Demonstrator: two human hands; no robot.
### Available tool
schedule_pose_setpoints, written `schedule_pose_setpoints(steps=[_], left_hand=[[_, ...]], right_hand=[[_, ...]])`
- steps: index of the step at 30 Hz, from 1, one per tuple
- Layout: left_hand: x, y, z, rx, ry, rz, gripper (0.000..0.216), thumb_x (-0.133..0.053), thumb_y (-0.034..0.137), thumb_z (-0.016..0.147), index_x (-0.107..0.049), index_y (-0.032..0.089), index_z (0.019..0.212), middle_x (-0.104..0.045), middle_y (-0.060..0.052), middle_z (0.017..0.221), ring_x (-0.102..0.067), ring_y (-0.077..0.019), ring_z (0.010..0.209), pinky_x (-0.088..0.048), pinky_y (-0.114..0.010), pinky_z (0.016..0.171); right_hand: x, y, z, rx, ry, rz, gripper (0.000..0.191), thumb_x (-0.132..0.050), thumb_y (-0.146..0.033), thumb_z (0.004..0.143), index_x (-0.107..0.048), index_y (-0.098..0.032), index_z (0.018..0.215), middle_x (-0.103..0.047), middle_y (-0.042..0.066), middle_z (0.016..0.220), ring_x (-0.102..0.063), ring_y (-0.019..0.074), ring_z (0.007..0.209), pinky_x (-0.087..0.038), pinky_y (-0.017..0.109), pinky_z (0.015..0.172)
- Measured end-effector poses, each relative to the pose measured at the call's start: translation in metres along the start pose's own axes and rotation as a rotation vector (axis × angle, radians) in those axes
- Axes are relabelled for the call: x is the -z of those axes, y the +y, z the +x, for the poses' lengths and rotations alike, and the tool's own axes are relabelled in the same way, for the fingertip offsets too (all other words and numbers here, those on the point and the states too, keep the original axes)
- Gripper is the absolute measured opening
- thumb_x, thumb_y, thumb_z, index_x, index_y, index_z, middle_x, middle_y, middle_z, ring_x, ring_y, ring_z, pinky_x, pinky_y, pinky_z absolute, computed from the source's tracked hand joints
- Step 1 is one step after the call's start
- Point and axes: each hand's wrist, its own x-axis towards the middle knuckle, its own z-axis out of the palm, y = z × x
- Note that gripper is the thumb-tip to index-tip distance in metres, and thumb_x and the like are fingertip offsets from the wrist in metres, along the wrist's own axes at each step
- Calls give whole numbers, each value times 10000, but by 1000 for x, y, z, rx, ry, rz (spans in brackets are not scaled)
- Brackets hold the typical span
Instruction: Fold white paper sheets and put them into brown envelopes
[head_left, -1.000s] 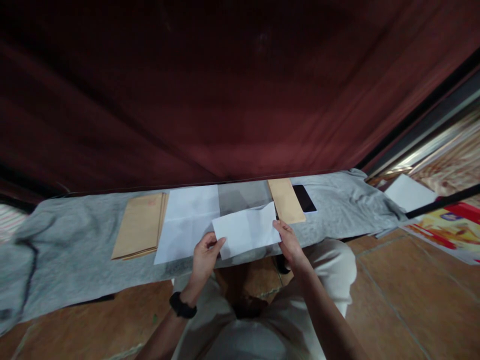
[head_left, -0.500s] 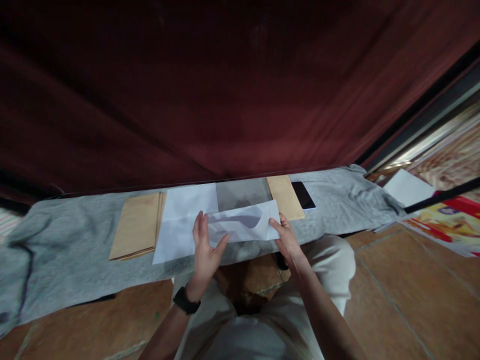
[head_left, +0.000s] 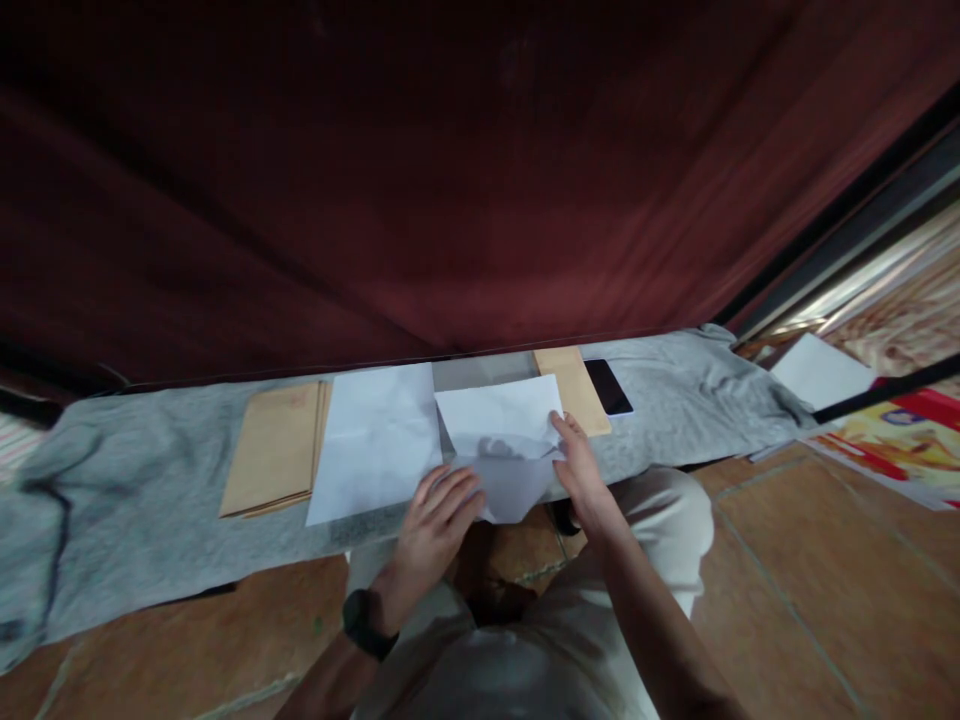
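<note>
A folded sheet of white paper [head_left: 499, 410] is held between my hands over the front edge of the grey cloth. Its upper part lies back and its lower flap sags toward me. My right hand [head_left: 579, 460] pinches the right edge at the crease, thumb on top. At the lower left corner, my left hand [head_left: 442, 505] has its fingers curled over the paper, the thumb hidden. Left of it lies white paper [head_left: 375, 440] with a faint crease. Beyond the held sheet, a flat grey rectangle [head_left: 480, 371] shows partly. A brown envelope [head_left: 576, 390] lies behind my right hand.
A stack of brown envelopes [head_left: 274, 450] lies at the left on the grey cloth [head_left: 135, 500]. A dark-screened phone [head_left: 607, 387] rests right of the single envelope. Dark red fabric [head_left: 480, 200] rises behind. Colourful printed packaging [head_left: 900, 450] sits on the tiled floor at right.
The sheet has opened out at its fold, its upper part now lying back and its lower flap hanging. My left hand moved down and right, from spread fingers to fingers curled on the paper.
</note>
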Motion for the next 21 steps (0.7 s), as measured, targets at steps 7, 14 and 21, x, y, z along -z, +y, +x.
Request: schedule_pose_setpoints(steps=[7, 14, 21], left_hand=[[-30, 21, -29, -51, -159, 17, 337, -524, 79, 958, -657, 189, 1248, -704, -94, 1272, -594, -234, 1281, -422, -474, 1173], [-60, 16, -11, 74, -299, 86, 259, -559, 79, 933, -691, 181, 1131, -702, -104, 1272, -583, -248, 1297, -402, -459, 1170], [-82, 15, -8, 135, -352, 81, 282, -507, 66, 931, -682, 184, 1118, -709, -100, 1232, -594, -244, 1275, -406, -446, 1151]], right_hand=[[-7, -1, 66, 168, 43, -344, 442, -652, -665, 704, -527, -244, 751, -580, -43, 591, -540, 152, 548, -416, 265, 521], [-24, 6, 106, 341, 18, -527, 315, -669, -428, 770, -665, -211, 999, -698, 52, 961, -620, 231, 939, -508, 369, 912], [-16, 35, 75, 681, -258, -1034, 470, -454, -249, 979, -551, -196, 1436, -528, 131, 1495, -471, 270, 1407, -380, 469, 1196]])
